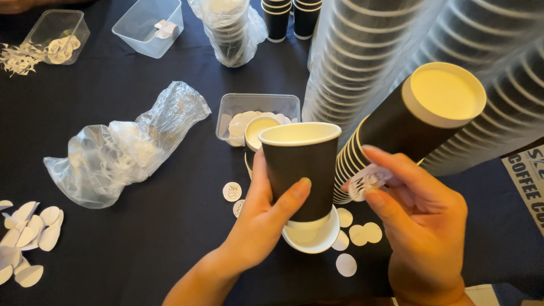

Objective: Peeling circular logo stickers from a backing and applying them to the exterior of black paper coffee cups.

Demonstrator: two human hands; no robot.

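Head view: left hand (258, 218) gripping black paper cup (300, 170) mid-table, right hand (422, 218) pinching round sticker (367, 181) beside it, sticking step, needing careful alignment on cup wall

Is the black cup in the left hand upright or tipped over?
Upright: the cup has its white rim on top, the left hand gripping its side.

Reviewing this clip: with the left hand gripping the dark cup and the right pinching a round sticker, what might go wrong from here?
1. The left hand grips the dark cup with a white cup loose beneath; that one could drop off.
2. The round sticker in the right hand may curl or stick to the fingertips.
3. The tilted cup stack rests close behind the right hand; a bump might topple it.
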